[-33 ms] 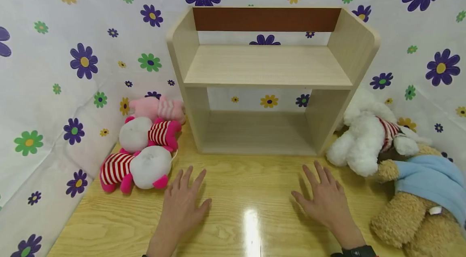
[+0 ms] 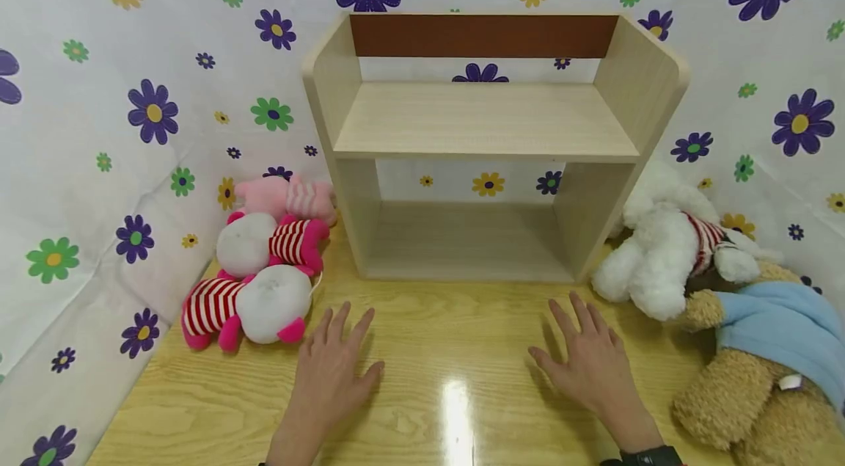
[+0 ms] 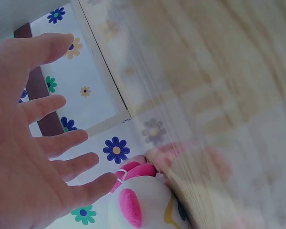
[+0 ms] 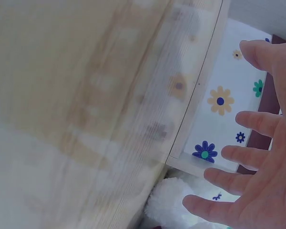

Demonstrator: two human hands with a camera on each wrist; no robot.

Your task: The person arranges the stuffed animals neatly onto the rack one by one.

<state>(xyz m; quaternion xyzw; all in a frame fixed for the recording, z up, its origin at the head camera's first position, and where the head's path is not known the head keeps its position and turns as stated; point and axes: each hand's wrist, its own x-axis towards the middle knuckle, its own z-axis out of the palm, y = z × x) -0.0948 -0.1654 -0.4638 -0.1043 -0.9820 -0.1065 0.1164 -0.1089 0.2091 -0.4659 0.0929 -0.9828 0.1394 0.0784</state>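
Note:
My left hand (image 2: pixel 332 370) is over the table on the left, palm down with its fingers spread and nothing held. Nearest to it lies a white and pink plush toy (image 2: pixel 272 303) with a red-striped body. On the other side my right hand (image 2: pixel 590 362) has the same spread-finger pose and holds nothing. Beyond its fingertips, to the right, is a fluffy white plush toy (image 2: pixel 653 260). Between and behind the hands stands a pale two-tier wooden shelf (image 2: pixel 485 117). In the left wrist view, the left hand's fingers (image 3: pixel 69 143) are apart; in the right wrist view, so are the right hand's (image 4: pixel 245 155).
A second striped plush toy (image 2: pixel 247 244) and a light pink one (image 2: pixel 264 194) lie behind the first. At the right a brown teddy bear (image 2: pixel 726 392) in a blue top lies on the wooden table (image 2: pixel 422 334). Flower-printed cloth (image 2: pixel 185 33) hangs behind and beside everything.

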